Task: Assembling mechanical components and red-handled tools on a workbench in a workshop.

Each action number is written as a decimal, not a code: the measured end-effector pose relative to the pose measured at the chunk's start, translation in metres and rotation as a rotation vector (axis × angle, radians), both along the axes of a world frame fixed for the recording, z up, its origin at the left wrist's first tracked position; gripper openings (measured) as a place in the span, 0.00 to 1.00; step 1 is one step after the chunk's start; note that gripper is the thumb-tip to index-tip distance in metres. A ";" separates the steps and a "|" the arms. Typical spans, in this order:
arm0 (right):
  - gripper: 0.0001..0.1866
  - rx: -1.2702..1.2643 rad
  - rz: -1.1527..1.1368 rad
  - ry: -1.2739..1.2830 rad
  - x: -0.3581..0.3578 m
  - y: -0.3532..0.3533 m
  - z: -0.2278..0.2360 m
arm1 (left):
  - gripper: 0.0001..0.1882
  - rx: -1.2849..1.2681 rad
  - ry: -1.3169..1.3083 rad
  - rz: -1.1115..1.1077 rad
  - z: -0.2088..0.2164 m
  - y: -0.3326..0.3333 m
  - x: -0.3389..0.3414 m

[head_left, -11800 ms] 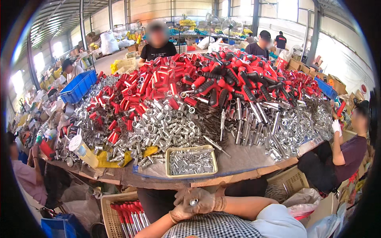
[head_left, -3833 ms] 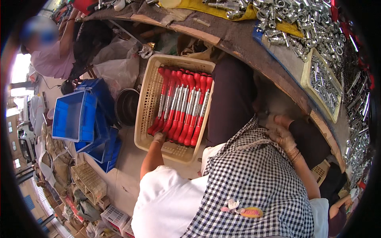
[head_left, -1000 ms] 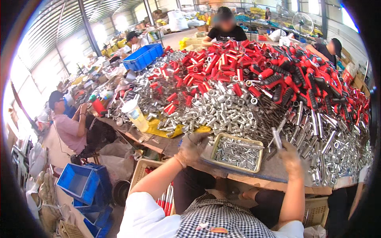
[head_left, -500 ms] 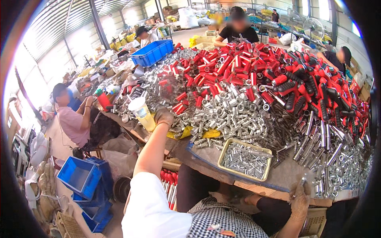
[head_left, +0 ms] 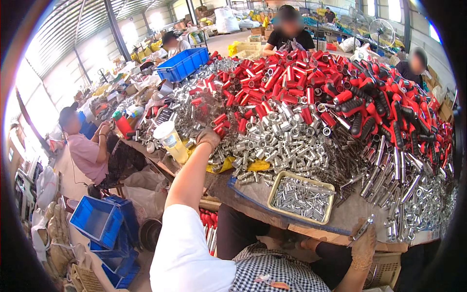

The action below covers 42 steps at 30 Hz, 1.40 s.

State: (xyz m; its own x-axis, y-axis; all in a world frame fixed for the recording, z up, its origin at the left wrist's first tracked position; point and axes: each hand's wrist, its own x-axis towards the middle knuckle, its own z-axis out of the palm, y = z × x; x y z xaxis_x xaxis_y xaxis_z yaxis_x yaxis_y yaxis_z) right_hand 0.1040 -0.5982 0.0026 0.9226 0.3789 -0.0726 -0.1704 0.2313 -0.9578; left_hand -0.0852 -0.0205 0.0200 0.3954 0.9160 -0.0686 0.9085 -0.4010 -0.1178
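My left hand [head_left: 208, 138], in a brownish glove, reaches to the near edge of the heap, its fingers against several red metal sleeves [head_left: 221, 127]. Whether it grips one is hidden. Just left of it stands a clear plastic cup [head_left: 171, 141] with a pale yellow drink. Near the table's front edge, my gloved right hand [head_left: 365, 242] is closed on a slim shiny metal piece [head_left: 362, 228] with a rounded upper end. Between my hands sits a cream tray [head_left: 275, 187] full of small silver pins. Silver hex fittings [head_left: 279, 134] are heaped behind the tray.
Red-and-black handles [head_left: 374, 104] and chrome rods [head_left: 399, 165] pile up at the right. A blue crate [head_left: 182, 65] stands on the table's far left. Stacked blue bins [head_left: 99, 219] are on the floor at left. Co-workers sit around the table, one in pink [head_left: 87, 148].
My left hand has moved slightly right and up, against the red sleeves. In my right hand the metal piece now shows more fully, tilted up to the right.
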 end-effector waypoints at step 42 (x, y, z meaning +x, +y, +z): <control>0.09 -0.578 -0.484 -0.621 0.031 0.014 -0.128 | 0.15 0.162 -0.350 0.135 -0.003 0.127 0.063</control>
State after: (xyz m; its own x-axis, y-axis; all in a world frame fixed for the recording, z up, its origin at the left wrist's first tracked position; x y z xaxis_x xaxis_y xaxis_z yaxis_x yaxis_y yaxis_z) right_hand 0.1345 -0.5841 -0.1254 0.9060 0.0077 0.4232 0.3924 -0.3903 -0.8329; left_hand -0.0220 0.1063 0.0166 0.2444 0.9491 0.1985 0.9481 -0.2768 0.1562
